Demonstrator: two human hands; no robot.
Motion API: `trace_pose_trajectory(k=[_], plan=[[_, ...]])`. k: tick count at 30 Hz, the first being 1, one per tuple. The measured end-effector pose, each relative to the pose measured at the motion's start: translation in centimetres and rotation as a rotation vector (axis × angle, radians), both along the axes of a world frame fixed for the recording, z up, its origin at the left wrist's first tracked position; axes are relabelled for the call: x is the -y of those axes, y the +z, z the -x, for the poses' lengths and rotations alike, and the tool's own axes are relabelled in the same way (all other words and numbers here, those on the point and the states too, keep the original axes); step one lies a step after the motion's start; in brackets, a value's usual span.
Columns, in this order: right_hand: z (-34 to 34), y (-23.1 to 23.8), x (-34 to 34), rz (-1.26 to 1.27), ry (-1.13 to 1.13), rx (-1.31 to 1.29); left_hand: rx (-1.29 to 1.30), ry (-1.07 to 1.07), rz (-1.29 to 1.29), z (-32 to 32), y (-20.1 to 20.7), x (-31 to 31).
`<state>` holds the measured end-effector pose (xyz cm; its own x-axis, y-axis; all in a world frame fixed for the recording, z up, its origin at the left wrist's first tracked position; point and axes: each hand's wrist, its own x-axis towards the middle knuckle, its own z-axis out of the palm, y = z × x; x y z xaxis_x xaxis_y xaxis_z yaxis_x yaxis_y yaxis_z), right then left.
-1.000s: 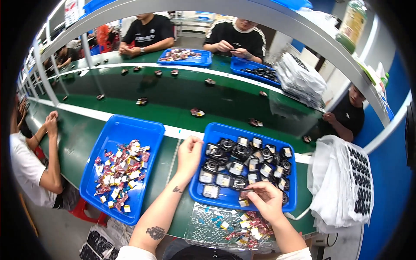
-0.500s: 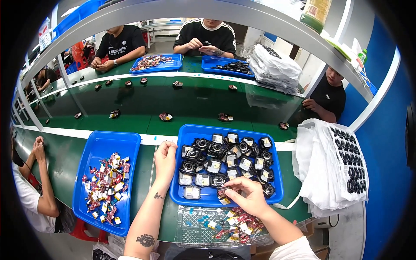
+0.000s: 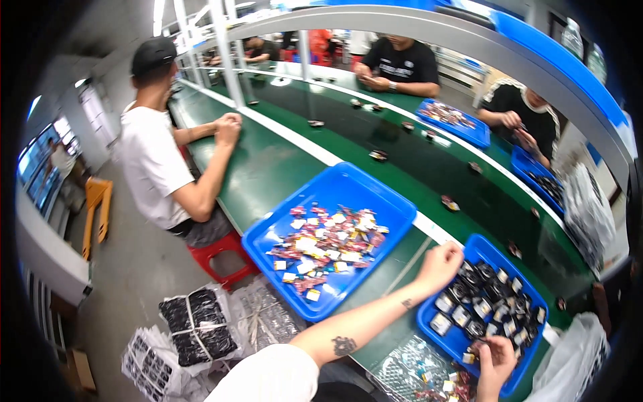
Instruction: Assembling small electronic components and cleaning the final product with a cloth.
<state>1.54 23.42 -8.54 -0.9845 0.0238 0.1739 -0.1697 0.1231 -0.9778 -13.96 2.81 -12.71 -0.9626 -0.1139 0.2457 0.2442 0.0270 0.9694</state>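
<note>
Room check: long, lit overhead

Grey floor down the left, red stool beside the green tabletop. Orange pallet truck stands farther back; bluish window left of it. Pale uprights along the tabletop, grey rail overhead. Ceiling tube lit, top left.

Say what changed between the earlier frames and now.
View swung left: left blue tray and right blue tray sit farther right in frame; a co-worker's black cap appeared. No visible grasp or release. Left hand and right hand stay at the right blue tray.
</note>
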Motion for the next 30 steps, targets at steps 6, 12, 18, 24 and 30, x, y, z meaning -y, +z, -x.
trace_pose_trajectory(k=[6,12,18,24,30], plan=[[-1.1,1.8,-0.5,-0.126,-0.009,0.037,-0.046,0.071,-0.080,0.1,-0.4,-2.1],[-0.9,1.6,-0.9,-0.181,-0.029,-0.023,-0.038,0.048,-0.138,0.2,-0.6,-2.6],[-0.7,2.0,-0.7,-0.141,-0.020,0.016,-0.048,0.048,-0.138,0.7,-0.4,-2.5],[-0.7,1.9,-0.5,-0.154,-0.036,0.027,-0.018,0.023,-0.112,0.6,-0.3,-2.1],[-0.8,1.7,-0.6,-0.140,-0.034,0.034,-0.039,0.040,-0.146,0.5,-0.4,-2.4]])
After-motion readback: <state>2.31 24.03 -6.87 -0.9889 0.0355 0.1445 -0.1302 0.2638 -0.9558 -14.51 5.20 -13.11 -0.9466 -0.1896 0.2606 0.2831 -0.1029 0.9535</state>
